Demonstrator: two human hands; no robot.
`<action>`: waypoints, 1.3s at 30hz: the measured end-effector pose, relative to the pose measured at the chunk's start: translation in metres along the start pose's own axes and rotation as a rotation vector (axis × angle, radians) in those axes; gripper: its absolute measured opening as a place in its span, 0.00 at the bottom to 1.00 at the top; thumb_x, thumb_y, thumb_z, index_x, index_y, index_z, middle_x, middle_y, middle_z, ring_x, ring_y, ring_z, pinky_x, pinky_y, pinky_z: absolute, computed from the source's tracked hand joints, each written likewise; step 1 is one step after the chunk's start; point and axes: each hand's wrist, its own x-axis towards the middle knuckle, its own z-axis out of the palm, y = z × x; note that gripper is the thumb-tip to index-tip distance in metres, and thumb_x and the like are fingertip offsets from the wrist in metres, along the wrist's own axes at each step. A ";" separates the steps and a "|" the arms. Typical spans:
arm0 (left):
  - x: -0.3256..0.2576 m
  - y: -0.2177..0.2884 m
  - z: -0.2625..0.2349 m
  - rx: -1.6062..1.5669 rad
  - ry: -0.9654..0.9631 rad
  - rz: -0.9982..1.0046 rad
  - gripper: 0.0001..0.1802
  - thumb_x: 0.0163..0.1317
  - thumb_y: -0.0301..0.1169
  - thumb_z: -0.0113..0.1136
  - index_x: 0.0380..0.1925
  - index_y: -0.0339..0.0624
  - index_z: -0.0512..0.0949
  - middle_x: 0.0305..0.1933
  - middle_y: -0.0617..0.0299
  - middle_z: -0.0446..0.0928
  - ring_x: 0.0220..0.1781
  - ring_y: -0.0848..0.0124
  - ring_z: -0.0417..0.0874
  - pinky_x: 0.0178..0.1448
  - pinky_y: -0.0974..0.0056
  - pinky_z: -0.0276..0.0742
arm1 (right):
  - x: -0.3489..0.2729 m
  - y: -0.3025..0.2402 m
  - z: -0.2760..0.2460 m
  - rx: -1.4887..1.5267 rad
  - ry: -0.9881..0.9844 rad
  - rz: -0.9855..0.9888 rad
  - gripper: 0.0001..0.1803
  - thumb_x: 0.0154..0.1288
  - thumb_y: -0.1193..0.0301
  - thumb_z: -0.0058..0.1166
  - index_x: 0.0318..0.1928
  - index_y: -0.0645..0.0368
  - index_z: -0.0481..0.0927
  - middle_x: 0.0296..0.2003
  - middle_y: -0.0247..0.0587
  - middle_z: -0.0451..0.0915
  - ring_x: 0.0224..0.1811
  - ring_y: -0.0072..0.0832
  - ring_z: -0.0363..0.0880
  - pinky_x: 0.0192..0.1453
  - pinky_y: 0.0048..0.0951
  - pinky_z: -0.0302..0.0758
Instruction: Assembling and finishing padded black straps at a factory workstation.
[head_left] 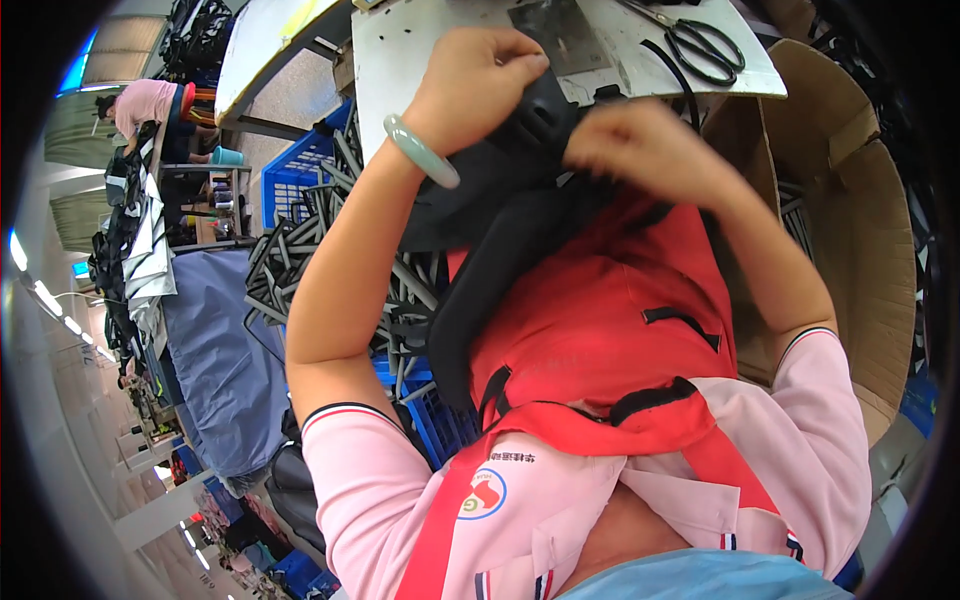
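Observation:
My left hand [485, 85], with a pale green bangle at the wrist, is closed with fingertips pinched together at the top of a black item [540, 115]. That item has a smooth part with slots and a soft, padded-looking body [510, 235] lying over my red apron [600, 320]. What the left fingers pinch is too small to make out. Against the item's right side is my right hand [640, 145], its fingers curled and smeared by motion. Whether it grips anything does not show.
Beyond my hands is a white table [630, 85] with black-handled scissors [705, 50], a dark flat plate [565, 35] and a black strap [672, 68]. An open cardboard box [850, 220] stands right. Blue crates [290, 185] and many grey tubes [300, 255] lie left. Another person [145, 110] bends far left.

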 end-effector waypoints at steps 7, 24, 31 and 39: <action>-0.054 0.020 0.018 -0.323 -0.070 -0.222 0.13 0.66 0.33 0.62 0.42 0.33 0.82 0.34 0.63 0.83 0.34 0.78 0.81 0.36 0.73 0.79 | -0.027 0.026 0.069 0.710 -0.012 0.302 0.24 0.68 0.58 0.60 0.56 0.61 0.78 0.47 0.32 0.78 0.49 0.20 0.74 0.57 0.22 0.71; -0.043 -0.053 0.111 -0.649 -0.138 0.282 0.14 0.54 0.26 0.62 0.43 0.37 0.81 0.42 0.51 0.82 0.41 0.65 0.83 0.48 0.66 0.77 | -0.049 -0.051 0.058 0.990 -0.188 0.056 0.34 0.53 0.70 0.65 0.62 0.60 0.70 0.52 0.35 0.76 0.52 0.24 0.76 0.58 0.29 0.75; -0.042 -0.077 0.127 0.053 -0.312 0.351 0.13 0.50 0.27 0.63 0.38 0.37 0.83 0.33 0.45 0.82 0.34 0.60 0.86 0.41 0.64 0.78 | -0.056 -0.041 0.132 0.018 -0.025 -0.542 0.29 0.61 0.71 0.63 0.63 0.49 0.72 0.59 0.50 0.72 0.59 0.42 0.73 0.61 0.37 0.72; -0.044 -0.076 0.100 -0.445 -0.293 -0.232 0.13 0.62 0.30 0.64 0.43 0.31 0.83 0.36 0.65 0.84 0.38 0.80 0.78 0.46 0.72 0.76 | -0.105 0.027 0.092 0.139 0.916 -0.076 0.34 0.60 0.83 0.55 0.66 0.60 0.62 0.61 0.43 0.68 0.57 0.31 0.74 0.60 0.31 0.71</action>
